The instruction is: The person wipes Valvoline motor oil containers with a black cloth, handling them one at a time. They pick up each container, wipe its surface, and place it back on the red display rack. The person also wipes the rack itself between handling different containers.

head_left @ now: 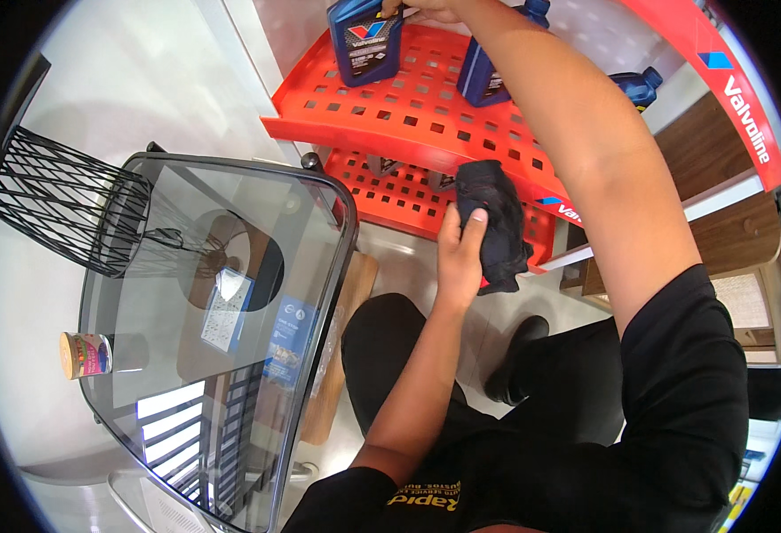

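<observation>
My left hand [462, 255] is closed round a bunched black cloth [494, 226], held in front of the red perforated shelf [426, 111]. Up at the top edge of the head view, my right hand [428, 9] has its fingers at the upper right side of a dark blue motor oil bottle [365, 55]. They look closed on it, though part of the hand is cut off by the picture's edge. A second blue bottle [482, 75] stands to the right, partly behind my right forearm. Beyond the arm, another blue bottle [639, 87] shows in part.
To the left is a glass-topped table [159, 329] with a black frame; a small jar [86, 354] stands at its far-left edge. A black wire basket [66, 200] is at the upper left. A lower red shelf [390, 200] sits beneath; a wooden cabinet [737, 240] is at right.
</observation>
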{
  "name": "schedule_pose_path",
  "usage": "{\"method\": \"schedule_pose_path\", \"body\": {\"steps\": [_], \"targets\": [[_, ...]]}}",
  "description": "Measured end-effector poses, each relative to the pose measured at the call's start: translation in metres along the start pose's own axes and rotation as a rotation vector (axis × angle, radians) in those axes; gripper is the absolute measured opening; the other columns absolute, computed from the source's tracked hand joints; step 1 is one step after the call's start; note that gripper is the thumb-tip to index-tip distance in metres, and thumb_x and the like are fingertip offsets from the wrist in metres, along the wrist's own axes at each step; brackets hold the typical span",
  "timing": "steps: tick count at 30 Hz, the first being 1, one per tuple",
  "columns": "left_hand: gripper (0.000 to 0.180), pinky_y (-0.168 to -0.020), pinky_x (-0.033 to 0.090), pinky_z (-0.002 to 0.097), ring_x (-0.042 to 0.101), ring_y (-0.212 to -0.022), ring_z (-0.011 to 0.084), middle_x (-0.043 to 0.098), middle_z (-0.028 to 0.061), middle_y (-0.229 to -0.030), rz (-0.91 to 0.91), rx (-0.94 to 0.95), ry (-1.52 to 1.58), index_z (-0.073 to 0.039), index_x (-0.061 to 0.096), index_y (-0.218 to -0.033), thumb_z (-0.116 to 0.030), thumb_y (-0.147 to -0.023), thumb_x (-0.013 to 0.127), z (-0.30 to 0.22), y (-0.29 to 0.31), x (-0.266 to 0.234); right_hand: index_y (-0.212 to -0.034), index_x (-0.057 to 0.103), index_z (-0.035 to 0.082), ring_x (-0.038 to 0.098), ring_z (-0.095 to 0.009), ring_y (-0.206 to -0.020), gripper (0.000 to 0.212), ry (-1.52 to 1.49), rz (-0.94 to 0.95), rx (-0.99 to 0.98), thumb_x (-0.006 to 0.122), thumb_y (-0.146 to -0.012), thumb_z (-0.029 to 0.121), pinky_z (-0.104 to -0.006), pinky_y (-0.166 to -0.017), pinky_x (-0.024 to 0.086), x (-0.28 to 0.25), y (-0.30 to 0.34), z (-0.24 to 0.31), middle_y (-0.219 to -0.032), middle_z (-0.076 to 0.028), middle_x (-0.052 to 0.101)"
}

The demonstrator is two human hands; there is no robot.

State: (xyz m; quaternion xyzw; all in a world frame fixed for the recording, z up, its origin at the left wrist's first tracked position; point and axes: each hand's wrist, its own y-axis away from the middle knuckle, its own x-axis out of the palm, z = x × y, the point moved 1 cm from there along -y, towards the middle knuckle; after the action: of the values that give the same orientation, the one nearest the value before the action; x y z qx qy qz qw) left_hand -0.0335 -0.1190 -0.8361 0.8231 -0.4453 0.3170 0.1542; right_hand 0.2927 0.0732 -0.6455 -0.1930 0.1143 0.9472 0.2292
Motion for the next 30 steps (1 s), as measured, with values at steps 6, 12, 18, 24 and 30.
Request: {"method": "schedule_pose_path", "body": {"steps": [6,12,18,24,30], "targets": [[0.025,-0.087,0.054,0.0295,0.062,-0.097,0.0103,0.066,0.0045,-0.111,0.036,-0.077,0.083,-0.002,0.061,-0.122,-0.022,-0.108,0.06,-0.005,0.007,-0.004,-0.152,0.041,0.008,0.069,-0.033,-0.106,0.071,0.097,-0.15,-0.058,0.068,-0.086,0.002,-0.0507,-0.086,0.06,0.018,0.006,0.015,-0.124,-0.02,0.066],[0.035,-0.098,0.052,0.0308,0.063,-0.108,0.0131,0.067,0.0063,-0.122,0.074,-0.101,0.101,0.0,0.059,-0.135,-0.023,-0.109,0.058,-0.004,0.008,-0.003,-0.16,0.03,0.017,0.066,-0.035,-0.114,0.078,0.051,-0.209,-0.049,0.059,-0.089,0.003,-0.053,-0.087,0.061,0.011,0.015,0.011,-0.126,-0.02,0.066],[0.037,-0.102,0.051,0.0316,0.063,-0.115,0.0146,0.066,0.0068,-0.129,0.091,-0.148,0.14,0.0,0.058,-0.14,-0.022,-0.109,0.056,0.002,0.008,-0.004,-0.152,0.04,0.016,0.066,-0.033,-0.111,0.065,0.031,-0.186,-0.124,0.057,-0.091,0.004,-0.0523,-0.084,0.06,0.002,-0.009,0.001,-0.121,-0.018,0.066],[0.037,-0.102,0.051,0.0316,0.064,-0.115,0.0146,0.066,0.007,-0.129,0.082,-0.118,0.151,-0.001,0.058,-0.14,-0.022,-0.109,0.056,0.002,0.01,-0.008,-0.127,0.059,0.013,0.063,-0.026,-0.1,0.037,0.095,-0.262,-0.191,0.053,-0.09,0.005,-0.0493,-0.079,0.056,0.03,0.013,0.032,-0.108,-0.012,0.064],[0.038,-0.103,0.05,0.0323,0.064,-0.116,0.0149,0.066,0.0073,-0.13,0.114,-0.165,0.218,-0.001,0.058,-0.141,-0.023,-0.11,0.055,0.001,0.015,0.003,-0.121,0.062,0.015,0.061,-0.026,-0.106,0.031,0.03,-0.214,-0.087,0.054,-0.092,0.007,-0.0511,-0.086,0.054,-0.008,-0.009,0.018,-0.107,-0.008,0.065]]}}
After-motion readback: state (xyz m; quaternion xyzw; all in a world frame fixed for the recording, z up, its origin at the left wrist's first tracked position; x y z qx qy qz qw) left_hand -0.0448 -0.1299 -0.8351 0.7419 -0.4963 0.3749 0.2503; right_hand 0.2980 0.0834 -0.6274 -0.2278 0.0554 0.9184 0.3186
